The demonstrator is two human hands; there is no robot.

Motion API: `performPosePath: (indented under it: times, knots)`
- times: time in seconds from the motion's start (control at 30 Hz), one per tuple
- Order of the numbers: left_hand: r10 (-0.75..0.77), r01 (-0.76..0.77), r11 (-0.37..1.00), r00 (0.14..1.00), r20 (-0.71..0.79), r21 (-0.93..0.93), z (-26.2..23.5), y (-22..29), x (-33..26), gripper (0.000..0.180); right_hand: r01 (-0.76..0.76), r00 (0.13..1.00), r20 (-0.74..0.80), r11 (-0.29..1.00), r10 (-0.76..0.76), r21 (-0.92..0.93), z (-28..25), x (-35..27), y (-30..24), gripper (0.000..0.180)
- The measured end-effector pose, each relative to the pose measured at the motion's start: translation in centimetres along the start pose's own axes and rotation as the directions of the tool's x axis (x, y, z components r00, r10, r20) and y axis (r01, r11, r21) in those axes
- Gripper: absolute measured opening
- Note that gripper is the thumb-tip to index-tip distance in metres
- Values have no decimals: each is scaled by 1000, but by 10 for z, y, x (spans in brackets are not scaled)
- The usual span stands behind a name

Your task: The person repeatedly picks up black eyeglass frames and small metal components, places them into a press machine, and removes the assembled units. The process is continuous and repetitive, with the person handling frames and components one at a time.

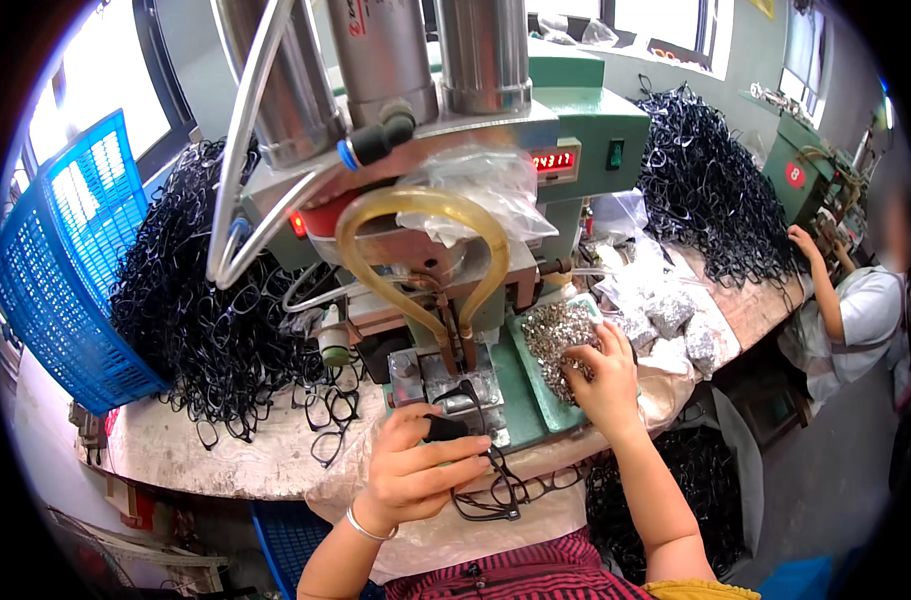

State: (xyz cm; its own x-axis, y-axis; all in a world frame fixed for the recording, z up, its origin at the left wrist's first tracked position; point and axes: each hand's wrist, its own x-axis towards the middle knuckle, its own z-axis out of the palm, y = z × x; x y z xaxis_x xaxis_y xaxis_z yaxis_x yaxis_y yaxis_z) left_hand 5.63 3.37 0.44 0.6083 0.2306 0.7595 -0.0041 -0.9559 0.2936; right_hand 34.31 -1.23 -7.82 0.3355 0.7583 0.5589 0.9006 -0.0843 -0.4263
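My left hand, a silver bangle at its wrist, is closed on a black eyeglass frame. One temple of it points up toward the metal fixture below two copper-coloured prongs. A dark wrap covers one of my left fingers. At the right, my right hand dips into a green tray heaped with tiny silvery metal parts. Its thumb and forefinger are pinched together at the heap; whatever sits between them is too small to make out.
The green press, with steel cylinders and a yellowish hose loop, towers ahead. Tangled black eyeglass frames lie heaped left and right. A blue basket leans far left. Another person works at the right.
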Motion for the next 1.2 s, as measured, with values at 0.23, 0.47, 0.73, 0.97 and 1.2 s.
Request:
performPosePath:
  times: [0.23,0.47,0.73,0.97,1.2]
  knots:
    - [-13,13,999,1000,-14,-51,3,-4,3,22,117,991,-70,992,-114,44,23,15,-9,10]
    - [-169,197,916,980,-109,349,-18,33,-55,24,154,986,82,976,-142,-157,33,25,-18,13]
    - [-544,847,528,397,-739,66,-65,-10,-143,11,-222,790,-28,328,612,918,18,-20,14,10]
    - [-398,631,536,775,-491,561,-58,-122,-83,10,-249,899,67,380,433,891,43,25,-25,12]
    - [-521,731,478,682,-513,488,-18,-202,-77,34,-372,906,141,590,400,717,21,12,-42,6]
